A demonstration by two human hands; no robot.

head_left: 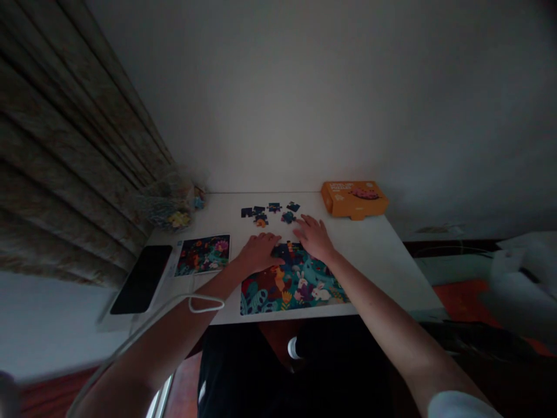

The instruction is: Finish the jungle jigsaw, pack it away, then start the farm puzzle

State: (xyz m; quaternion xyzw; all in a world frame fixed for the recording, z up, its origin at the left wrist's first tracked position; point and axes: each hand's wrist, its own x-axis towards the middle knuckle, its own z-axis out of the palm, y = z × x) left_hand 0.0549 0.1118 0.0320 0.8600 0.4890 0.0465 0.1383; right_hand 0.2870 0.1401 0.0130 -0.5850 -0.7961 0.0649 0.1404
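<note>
Orange cardboard "PUZZLES" box point(357, 200) far right, clear plastic bag point(167, 203) left, left hand point(259, 253) and right hand point(316, 238) spread over colourful jigsaw point(292, 284)

- A patterned curtain point(65, 133) is hanging on the left.
- A pale wall point(261, 98) is rising behind the white desk point(374, 255).
- A see-through bag point(156, 198) is sitting at the desk's far left corner, something yellow point(180, 219) showing inside.
- A flat black device point(143, 278) is lying along the desk's left edge.
- A white cable point(169, 302) is looping to the right of the device.
- A white object point(528, 261) is standing at the far right.
</note>
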